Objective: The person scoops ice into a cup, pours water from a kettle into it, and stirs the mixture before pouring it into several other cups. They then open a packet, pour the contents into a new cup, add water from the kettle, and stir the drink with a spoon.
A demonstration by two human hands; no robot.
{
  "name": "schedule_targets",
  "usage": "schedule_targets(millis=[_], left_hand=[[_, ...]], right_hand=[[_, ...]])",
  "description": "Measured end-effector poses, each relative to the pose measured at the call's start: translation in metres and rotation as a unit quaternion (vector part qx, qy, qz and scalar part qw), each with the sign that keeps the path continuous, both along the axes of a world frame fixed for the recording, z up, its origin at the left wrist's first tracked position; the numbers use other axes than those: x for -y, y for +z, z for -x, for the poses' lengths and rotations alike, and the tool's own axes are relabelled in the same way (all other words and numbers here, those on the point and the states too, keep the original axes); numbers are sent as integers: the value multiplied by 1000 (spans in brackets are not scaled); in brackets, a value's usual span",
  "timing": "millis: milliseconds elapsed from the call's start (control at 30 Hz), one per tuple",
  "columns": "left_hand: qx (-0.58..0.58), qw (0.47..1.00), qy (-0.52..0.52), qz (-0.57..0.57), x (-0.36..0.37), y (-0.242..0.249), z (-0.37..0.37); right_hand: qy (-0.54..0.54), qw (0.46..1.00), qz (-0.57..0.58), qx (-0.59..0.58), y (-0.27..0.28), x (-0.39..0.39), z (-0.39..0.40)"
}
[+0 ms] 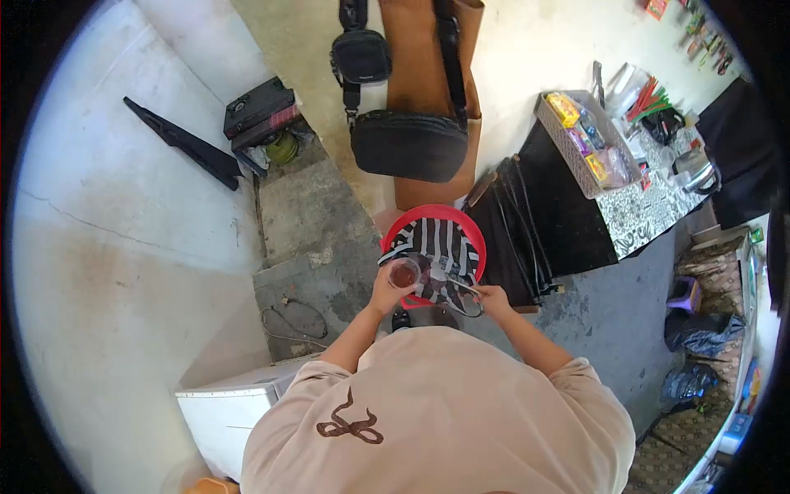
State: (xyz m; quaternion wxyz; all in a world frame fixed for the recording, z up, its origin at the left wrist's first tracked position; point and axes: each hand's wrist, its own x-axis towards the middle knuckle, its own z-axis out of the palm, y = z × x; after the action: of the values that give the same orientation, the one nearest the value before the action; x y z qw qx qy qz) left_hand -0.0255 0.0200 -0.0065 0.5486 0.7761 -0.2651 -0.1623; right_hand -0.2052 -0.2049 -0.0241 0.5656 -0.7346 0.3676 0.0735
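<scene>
At near side of tub (pixel 472 226), my left hand (pixel 385 291) grips cup (pixel 403 274), right hand (pixel 495 301) pinches spoon (pixel 463 286) angled left toward cup.

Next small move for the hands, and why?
Probably bring the utensil over to the cup. The left hand holds the cup, with something reddish-brown showing in it, and the right hand has the utensil by its handle, to the cup's right. I can't make out the utensil's far end clearly.

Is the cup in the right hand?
No, the left hand holds the cup.
</scene>
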Motion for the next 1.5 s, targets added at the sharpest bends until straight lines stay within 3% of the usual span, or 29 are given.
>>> schedule_targets(millis=[33, 133, 233, 333, 500, 600, 633, 733, 867, 900, 967, 1167, 1267, 1300, 1333, 1500], left_hand=[[-3, 1000, -3, 16, 0, -1, 0], [-17, 998, -19, 58, 1, -5, 0], [-38, 995, -51, 79, 5, 3, -2], [-35, 995, -61, 75, 9, 11, -2], [-23, 997, -58, 44, 13, 32, -2], [-22, 988, -104, 116, 21, 35, -7], [-31, 991, -104, 82, 20, 46, -6], [-10, 985, -143, 94, 31, 43, -7], [40, 976, -215, 6, 46, 56, -2], [99, 971, -193, 103, 54, 37, 2], [59, 965, -217, 138, 68, 43, 15], [4, 947, -300, 115, 124, 84, 92], [-111, 921, -341, 150, 169, 72, 156], [-227, 882, -361, 201, 182, 69, 184], [-81, 898, -377, 211, 196, 71, 208], [-142, 834, -514, 140, 238, 79, 340]], right_hand=[[-24, 998, -29, 57, 7, 0, 0], [-41, 998, -44, 12, 71, -2, -8], [-14, 999, 11, 34, 91, -6, -15], [72, 976, 154, 135, 105, -16, -23], [58, 974, 185, 115, 144, -40, -29], [103, 929, 305, 184, 131, -40, -25], [115, 921, 324, 183, 132, -41, -22], [55, 923, 334, 183, 139, -54, -13], [-18, 919, 351, 179, 157, -66, 1], [-32, 922, 344, 173, 154, -63, 8], [-76, 923, 335, 170, 159, -60, 24], [-170, 871, 396, 237, 183, -39, 119], [-153, 840, 481, 200, 200, -23, 199], [-145, 829, 515, 163, 209, -23, 226], [-142, 818, 544, 121, 216, -24, 253], [-217, 858, 464, 35, 231, -21, 375]])
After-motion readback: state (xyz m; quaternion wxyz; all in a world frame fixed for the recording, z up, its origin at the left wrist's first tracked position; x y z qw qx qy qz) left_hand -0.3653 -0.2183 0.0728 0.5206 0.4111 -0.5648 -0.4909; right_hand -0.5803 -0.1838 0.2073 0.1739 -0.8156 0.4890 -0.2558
